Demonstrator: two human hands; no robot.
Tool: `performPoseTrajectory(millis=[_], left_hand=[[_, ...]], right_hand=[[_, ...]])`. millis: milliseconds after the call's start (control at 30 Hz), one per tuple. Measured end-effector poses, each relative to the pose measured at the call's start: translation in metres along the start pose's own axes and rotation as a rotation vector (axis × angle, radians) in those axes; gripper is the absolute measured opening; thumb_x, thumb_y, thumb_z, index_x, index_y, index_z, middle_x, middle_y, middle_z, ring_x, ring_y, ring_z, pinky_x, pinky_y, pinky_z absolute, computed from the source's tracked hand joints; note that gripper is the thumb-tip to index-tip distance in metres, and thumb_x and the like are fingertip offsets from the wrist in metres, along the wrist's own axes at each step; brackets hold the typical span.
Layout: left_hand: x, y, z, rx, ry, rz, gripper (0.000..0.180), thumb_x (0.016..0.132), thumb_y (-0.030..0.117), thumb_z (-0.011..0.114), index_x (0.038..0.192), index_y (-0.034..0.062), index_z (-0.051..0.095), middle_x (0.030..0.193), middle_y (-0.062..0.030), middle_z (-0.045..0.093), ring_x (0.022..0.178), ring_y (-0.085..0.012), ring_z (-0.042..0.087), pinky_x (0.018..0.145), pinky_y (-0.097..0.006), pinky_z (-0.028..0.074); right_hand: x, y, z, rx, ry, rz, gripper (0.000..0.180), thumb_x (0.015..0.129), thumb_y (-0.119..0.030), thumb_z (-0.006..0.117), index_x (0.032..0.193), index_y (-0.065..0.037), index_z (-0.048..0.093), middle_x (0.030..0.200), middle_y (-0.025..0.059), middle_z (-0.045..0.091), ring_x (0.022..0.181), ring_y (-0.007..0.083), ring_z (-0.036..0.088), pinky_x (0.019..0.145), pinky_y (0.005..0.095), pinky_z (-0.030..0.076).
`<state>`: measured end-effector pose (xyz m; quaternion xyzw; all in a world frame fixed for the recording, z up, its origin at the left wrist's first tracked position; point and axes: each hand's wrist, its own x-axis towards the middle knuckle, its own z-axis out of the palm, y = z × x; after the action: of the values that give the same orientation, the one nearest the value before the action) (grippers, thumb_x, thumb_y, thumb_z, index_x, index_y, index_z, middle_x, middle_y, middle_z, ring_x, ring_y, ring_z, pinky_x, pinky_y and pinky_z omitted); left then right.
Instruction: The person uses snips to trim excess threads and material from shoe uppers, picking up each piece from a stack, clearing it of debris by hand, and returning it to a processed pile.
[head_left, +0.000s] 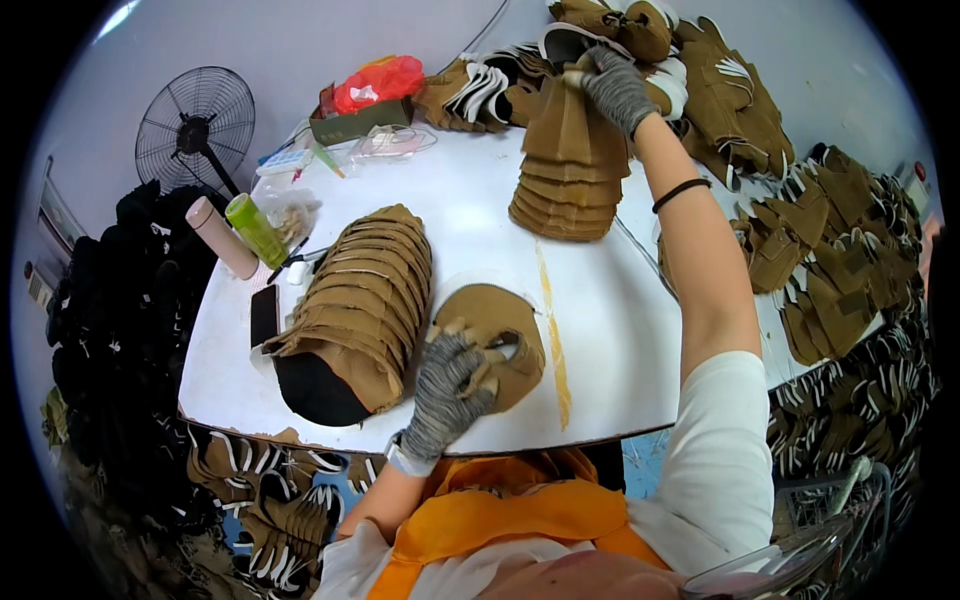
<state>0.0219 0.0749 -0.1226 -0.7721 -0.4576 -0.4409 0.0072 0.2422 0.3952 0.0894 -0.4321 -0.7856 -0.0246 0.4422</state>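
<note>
Head view. The left hand, in a grey striped knit glove, lay spread and pressing on a flat, rounded tan suede-like piece near the front edge of the white work table, gripping nothing. The right hand, gloved alike, reached to the table's far side and pinched the top of a fanned stack of tan cut pieces. A second, overlapping row of tan pieces lay just beside the left hand, resting over a black form. Judged risk: lifting by the top alone could let the fanned stack slide apart, and a sweeping forearm could disturb the neighbouring row.
</note>
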Motion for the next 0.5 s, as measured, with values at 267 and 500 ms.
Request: performPoseTrajectory(millis=[267, 500], left_hand=[[0.011, 0.051, -0.03, -0.213, 0.16, 0.036, 0.049, 0.076, 0.026, 0.071, 0.117, 0.004, 0.054, 0.12, -0.0151, 0.052, 0.114, -0.0356, 0.047, 0.099, -0.041, 0.036], [0.048, 0.101, 0.029, -1.782, -0.212, -0.724, 0.091, 0.08, 0.069, 0.046, 0.138, 0.0013, 0.032, 0.135, -0.0143, 0.044, 0.127, -0.0254, 0.038, 0.109, -0.041, 0.024]], right_hand=[[-0.039, -0.056, -0.122, 0.591, 0.422, -0.133, 0.012, 0.082, -0.005, 0.065, 0.09, -0.005, 0.056, 0.08, -0.0012, 0.057, 0.074, 0.0078, 0.051, 0.068, 0.023, 0.045], [-0.21, -0.084, -0.167, 0.378, 0.412, -0.263, 0.012, 0.082, -0.018, 0.068, 0.091, -0.011, 0.066, 0.083, 0.0037, 0.065, 0.08, 0.0184, 0.062, 0.071, 0.0258, 0.05]])
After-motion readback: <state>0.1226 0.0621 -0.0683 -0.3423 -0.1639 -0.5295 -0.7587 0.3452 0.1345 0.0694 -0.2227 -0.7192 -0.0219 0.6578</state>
